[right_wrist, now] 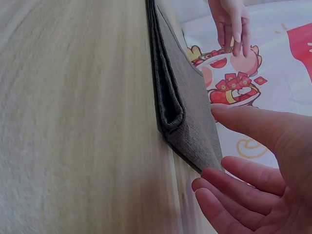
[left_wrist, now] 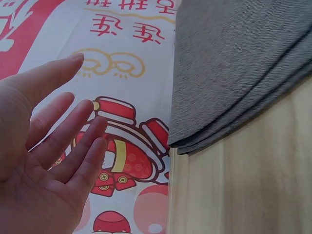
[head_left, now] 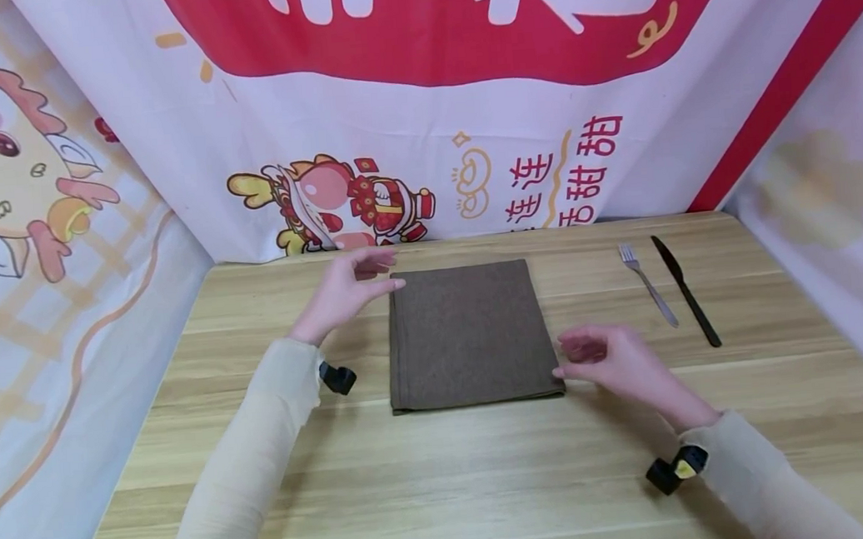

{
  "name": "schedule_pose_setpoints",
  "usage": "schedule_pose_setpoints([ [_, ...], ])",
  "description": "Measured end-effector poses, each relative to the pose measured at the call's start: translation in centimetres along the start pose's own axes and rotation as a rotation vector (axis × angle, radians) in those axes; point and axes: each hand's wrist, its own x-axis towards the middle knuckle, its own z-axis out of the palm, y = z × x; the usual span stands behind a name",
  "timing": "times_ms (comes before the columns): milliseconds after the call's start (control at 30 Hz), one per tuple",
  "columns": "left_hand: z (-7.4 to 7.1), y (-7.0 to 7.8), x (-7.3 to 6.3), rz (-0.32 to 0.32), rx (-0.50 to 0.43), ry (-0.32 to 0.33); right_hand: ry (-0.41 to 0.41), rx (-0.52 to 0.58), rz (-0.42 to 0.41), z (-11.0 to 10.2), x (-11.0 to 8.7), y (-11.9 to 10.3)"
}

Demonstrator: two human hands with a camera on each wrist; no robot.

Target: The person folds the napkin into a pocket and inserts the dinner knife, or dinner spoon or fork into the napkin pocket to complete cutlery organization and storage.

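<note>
A dark grey-brown cloth napkin, folded into a layered square, lies flat on the wooden table in the head view. My left hand hovers at its far left corner, fingers relaxed and apart from one another. In the left wrist view that hand has nothing between thumb and fingers, and the napkin's stacked edges show beside it. At the near right corner is my right hand, thumb tip right by the cloth's edge. The right wrist view shows its fingers loosely bent, holding nothing, beside the napkin's fold.
A fork and a dark knife lie side by side on the table, right of the napkin. Printed cloth hangings stand behind the table and along both sides. A black wrist camera sits by the left sleeve.
</note>
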Motion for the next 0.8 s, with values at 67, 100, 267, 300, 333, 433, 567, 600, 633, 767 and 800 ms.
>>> schedule_pose_setpoints([
  [67, -0.2, 0.1, 0.7, 0.012, 0.0, 0.014, -0.001, 0.009, 0.007, 0.2, -0.1, 0.0],
  [100, -0.2, 0.0, 1.0, 0.016, -0.001, 0.02, 0.0, 0.013, 0.002, 0.3, -0.1, 0.0],
  [267, -0.3, -0.2, 2.3, -0.005, 0.05, 0.032, 0.014, 0.012, -0.014, 0.8, -0.3, -0.1],
  [300, -0.3, -0.3, 2.5, -0.018, 0.061, 0.032, 0.015, 0.008, -0.01, 0.8, -0.3, -0.1],
  [333, -0.2, -0.5, 2.7, -0.031, 0.069, 0.03, 0.017, 0.006, -0.007, 0.9, -0.3, -0.1],
  [433, -0.2, -1.0, 3.1, -0.066, 0.076, 0.023, 0.013, 0.004, 0.011, 1.1, -0.3, 0.0],
  [567, 0.1, -1.9, 3.6, -0.098, 0.063, 0.023, 0.0, 0.008, 0.031, 1.4, -0.3, 0.1],
  [600, 0.2, -2.2, 3.7, -0.107, 0.06, 0.023, -0.005, 0.007, 0.035, 1.5, -0.2, 0.1],
  [633, 0.3, -2.6, 3.8, -0.116, 0.053, 0.024, -0.007, 0.005, 0.041, 1.5, -0.2, 0.1],
  [767, 0.9, -4.4, 4.0, -0.17, 0.052, 0.014, -0.016, 0.01, 0.069, 1.6, -0.3, 0.0],
  [800, 1.0, -4.9, 4.0, -0.187, 0.055, 0.005, -0.019, 0.008, 0.074, 1.6, -0.3, -0.1],
])
